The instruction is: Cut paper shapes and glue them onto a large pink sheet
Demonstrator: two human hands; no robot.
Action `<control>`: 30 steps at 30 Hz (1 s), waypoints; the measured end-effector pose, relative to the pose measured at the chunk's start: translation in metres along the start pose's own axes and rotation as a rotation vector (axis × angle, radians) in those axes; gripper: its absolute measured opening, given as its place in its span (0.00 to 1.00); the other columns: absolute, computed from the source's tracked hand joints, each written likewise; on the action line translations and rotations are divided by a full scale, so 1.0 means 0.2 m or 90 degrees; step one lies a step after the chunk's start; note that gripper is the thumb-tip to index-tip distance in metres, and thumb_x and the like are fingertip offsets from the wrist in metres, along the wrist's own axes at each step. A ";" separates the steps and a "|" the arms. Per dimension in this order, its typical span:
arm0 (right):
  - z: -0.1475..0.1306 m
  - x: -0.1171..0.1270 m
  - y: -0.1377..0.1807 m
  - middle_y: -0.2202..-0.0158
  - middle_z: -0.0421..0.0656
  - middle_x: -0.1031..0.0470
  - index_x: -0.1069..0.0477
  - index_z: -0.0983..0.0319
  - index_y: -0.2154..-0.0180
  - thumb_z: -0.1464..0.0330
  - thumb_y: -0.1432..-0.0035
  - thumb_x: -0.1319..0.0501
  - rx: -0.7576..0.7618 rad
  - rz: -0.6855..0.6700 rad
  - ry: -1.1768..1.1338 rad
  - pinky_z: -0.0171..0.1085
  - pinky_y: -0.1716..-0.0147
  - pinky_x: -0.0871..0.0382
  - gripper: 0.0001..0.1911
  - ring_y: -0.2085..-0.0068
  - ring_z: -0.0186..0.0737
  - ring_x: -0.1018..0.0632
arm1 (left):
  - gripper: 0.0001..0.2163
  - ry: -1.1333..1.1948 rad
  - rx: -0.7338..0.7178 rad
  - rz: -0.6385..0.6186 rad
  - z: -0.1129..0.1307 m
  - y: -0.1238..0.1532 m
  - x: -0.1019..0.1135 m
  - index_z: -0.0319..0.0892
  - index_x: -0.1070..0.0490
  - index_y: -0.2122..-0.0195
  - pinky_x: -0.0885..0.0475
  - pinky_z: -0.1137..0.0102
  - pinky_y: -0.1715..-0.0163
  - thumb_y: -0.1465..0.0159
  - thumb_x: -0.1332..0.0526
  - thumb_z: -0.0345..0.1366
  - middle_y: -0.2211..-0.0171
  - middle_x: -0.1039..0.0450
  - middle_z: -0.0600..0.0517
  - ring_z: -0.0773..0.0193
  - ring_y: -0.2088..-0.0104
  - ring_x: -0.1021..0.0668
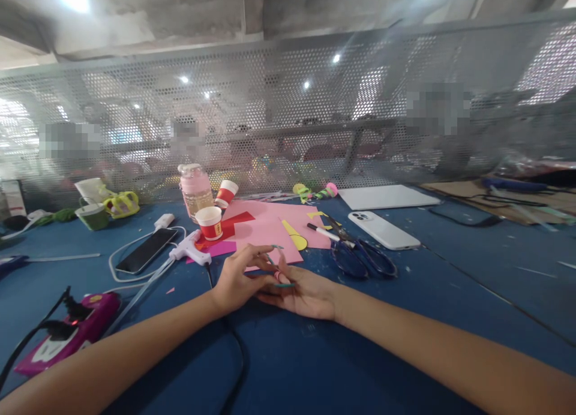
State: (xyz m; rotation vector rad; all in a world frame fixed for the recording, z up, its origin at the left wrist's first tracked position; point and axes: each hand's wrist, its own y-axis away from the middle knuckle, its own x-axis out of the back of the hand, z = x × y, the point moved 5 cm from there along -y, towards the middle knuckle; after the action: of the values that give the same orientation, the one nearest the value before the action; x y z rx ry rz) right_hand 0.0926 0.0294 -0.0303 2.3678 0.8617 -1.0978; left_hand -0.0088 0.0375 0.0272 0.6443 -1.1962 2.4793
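My left hand [240,277] and my right hand [303,292] meet over the blue table [450,295] at the near edge of a pink paper sheet [265,232]. Together their fingers pinch a thin green strip [283,285] with a small pink bit on it. The right hand lies palm up, fingers curled round the strip. The left fingers close on it from above. A white glue gun [191,249] lies just left of the hands, black scissors [362,256] just right, with a marker pen [328,235] beside them.
Red paper cups [210,222], a pink jar [195,190], a dark phone [147,250], a white phone [382,229], a magenta power strip [67,337] and a laptop [382,196] lie about. A perforated metal screen [288,115] bounds the far edge, with people behind it.
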 end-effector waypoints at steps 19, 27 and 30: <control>0.00 0.02 0.00 0.80 0.36 0.31 0.29 0.66 0.79 0.74 0.59 0.30 0.002 0.043 0.016 0.40 0.54 0.34 0.08 0.70 0.31 0.27 | 0.18 -0.242 -0.346 0.062 0.10 0.03 -0.03 0.46 0.42 0.44 0.42 0.55 0.44 0.36 0.46 0.38 0.58 0.25 0.48 0.61 0.53 0.26; 0.00 0.00 0.00 0.81 0.35 0.33 0.33 0.64 0.78 0.60 0.48 0.37 -0.018 0.044 -0.050 0.45 0.52 0.36 0.15 0.72 0.34 0.26 | 0.15 -0.066 -0.181 0.018 0.04 -0.01 0.00 0.43 0.34 0.54 0.36 0.54 0.47 0.42 0.38 0.36 0.68 0.21 0.49 0.57 0.56 0.23; -0.01 -0.03 0.01 0.77 0.39 0.28 0.32 0.63 0.76 0.50 0.46 0.44 -0.039 0.023 -0.085 0.45 0.51 0.39 0.22 0.66 0.38 0.24 | 0.15 0.056 -0.035 0.010 -0.01 -0.02 0.00 0.40 0.34 0.55 0.28 0.60 0.55 0.43 0.37 0.35 0.69 0.21 0.47 0.58 0.60 0.21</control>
State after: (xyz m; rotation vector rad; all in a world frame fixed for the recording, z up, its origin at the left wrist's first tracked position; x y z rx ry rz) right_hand 0.0926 0.0275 -0.0245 2.2229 0.7905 -1.1832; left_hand -0.0072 0.0404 0.0279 0.5082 -1.2364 2.4514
